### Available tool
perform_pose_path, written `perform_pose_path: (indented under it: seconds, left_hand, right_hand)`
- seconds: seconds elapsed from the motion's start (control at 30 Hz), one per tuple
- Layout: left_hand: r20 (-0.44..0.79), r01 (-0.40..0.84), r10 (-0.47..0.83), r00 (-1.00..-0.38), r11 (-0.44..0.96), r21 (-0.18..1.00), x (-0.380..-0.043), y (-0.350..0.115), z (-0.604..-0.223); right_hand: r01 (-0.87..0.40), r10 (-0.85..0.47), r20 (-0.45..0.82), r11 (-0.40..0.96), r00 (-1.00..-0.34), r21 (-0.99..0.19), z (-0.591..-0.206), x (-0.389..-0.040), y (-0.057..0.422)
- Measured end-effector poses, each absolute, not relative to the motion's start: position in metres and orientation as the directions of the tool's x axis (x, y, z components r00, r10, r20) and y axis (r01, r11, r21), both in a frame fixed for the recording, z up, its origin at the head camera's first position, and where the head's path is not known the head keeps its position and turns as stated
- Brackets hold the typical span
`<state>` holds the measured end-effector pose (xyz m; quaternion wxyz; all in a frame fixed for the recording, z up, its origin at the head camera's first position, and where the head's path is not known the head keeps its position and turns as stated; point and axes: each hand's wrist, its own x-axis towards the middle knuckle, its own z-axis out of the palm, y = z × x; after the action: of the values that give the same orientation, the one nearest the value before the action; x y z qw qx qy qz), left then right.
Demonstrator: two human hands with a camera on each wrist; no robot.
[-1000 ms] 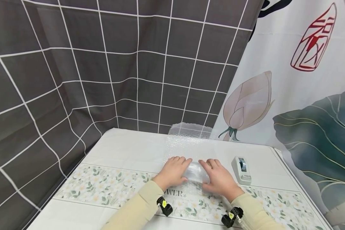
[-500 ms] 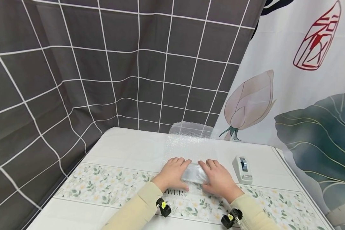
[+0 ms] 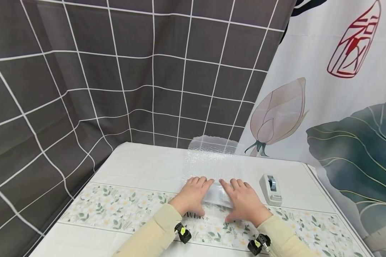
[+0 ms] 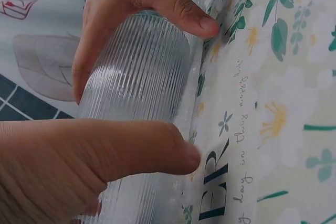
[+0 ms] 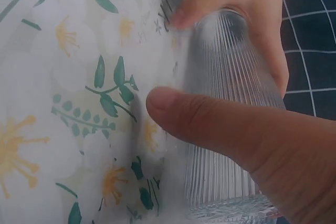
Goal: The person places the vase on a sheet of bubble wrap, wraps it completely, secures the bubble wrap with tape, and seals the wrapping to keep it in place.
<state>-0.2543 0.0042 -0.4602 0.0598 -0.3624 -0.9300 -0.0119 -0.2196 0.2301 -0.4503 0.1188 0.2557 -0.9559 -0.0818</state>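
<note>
A clear ribbed drinking glass (image 3: 217, 196) lies on its side between my hands, on a sheet of clear bubble wrap (image 3: 212, 166). My left hand (image 3: 193, 195) grips its left end, fingers over the far side and thumb on the near side. At the other end my right hand (image 3: 247, 202) holds it the same way. In the left wrist view the ribbed wall of the glass (image 4: 144, 72) shows between both hands. The right wrist view shows its thick base (image 5: 231, 208) near my right thumb (image 5: 184, 111). Parts of both ends are covered by the hands.
A white tape dispenser (image 3: 271, 190) stands to the right of my right hand. The bubble wrap runs back past the table's far edge, against the dark grid curtain (image 3: 167, 107). A floral band (image 3: 115, 207) crosses the white tablecloth.
My right hand's fingertips have shifted left, nearer to the left hand's. Both thumbs have changed position along the near side of the glass. The bubble wrap and tape dispenser stay put.
</note>
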Motion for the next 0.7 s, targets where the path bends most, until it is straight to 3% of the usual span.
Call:
perform_pose_path:
  seconds: [0.7]
  left_hand:
    - [0.083,0.666,0.663,-0.744,0.746,0.004,-0.2558,0.005,-0.4556]
  right_hand:
    - [-0.479,-0.524,0.238,0.849,-0.818,0.223,-0.4525,-0.2212,0.2303]
